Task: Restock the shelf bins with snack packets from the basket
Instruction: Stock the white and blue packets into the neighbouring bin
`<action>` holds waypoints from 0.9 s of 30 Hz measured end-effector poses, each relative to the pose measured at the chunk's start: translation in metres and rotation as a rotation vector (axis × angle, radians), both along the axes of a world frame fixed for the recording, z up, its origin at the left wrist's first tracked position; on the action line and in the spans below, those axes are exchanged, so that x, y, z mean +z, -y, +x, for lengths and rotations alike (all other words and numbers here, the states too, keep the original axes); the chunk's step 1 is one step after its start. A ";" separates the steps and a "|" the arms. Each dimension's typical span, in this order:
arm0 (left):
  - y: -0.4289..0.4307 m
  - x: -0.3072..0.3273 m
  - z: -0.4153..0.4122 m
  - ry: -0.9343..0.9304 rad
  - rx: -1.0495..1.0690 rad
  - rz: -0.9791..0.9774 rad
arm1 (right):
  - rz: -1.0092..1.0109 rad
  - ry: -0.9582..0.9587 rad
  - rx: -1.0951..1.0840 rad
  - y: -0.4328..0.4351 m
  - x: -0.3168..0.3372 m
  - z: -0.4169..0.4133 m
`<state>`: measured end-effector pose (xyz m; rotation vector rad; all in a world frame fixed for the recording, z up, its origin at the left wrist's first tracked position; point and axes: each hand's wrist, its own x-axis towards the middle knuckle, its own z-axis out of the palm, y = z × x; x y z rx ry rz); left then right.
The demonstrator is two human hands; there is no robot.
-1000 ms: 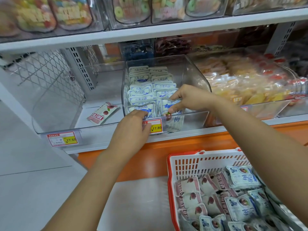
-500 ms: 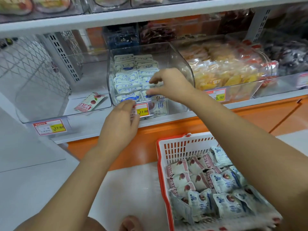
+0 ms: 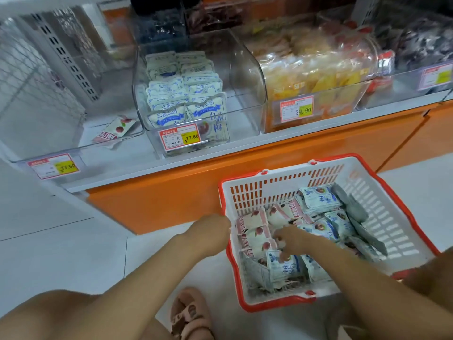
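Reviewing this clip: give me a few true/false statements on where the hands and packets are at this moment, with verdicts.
1. The right hand is down in the basket, on the packets. True.
2. The left bin is packed full. False: it holds a single pink packet.
3. The middle bin has a price tag reading 17.80. True.
4. The basket holds only blue packets. False: pink packets lie in it too.
5. The left hand reaches into the middle bin. False: it is at the basket's left rim.

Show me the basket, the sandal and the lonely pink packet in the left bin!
basket [image 3: 282, 182]: head view, far white wall.
sandal [image 3: 190, 312]: head view, middle strap.
pink packet [image 3: 115, 130]: head view, its middle.
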<state>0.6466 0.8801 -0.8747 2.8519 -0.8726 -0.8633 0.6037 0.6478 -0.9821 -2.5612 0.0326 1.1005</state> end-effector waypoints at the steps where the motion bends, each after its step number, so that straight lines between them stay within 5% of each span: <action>1: 0.000 -0.004 -0.002 -0.037 0.011 0.004 | -0.029 -0.033 0.033 0.004 -0.013 -0.012; 8: -0.001 -0.002 -0.001 -0.058 0.031 -0.066 | -0.221 -0.032 0.006 0.029 -0.039 -0.042; 15: 0.001 -0.002 0.000 -0.073 0.070 -0.070 | 0.141 0.077 -0.201 0.016 0.007 -0.012; 22: 0.008 0.053 0.017 -0.075 0.272 -0.451 | 0.449 0.419 -0.286 0.004 0.153 0.029; 27: -0.015 0.122 0.042 0.162 0.239 -0.665 | 0.737 0.731 -0.393 -0.005 0.238 0.037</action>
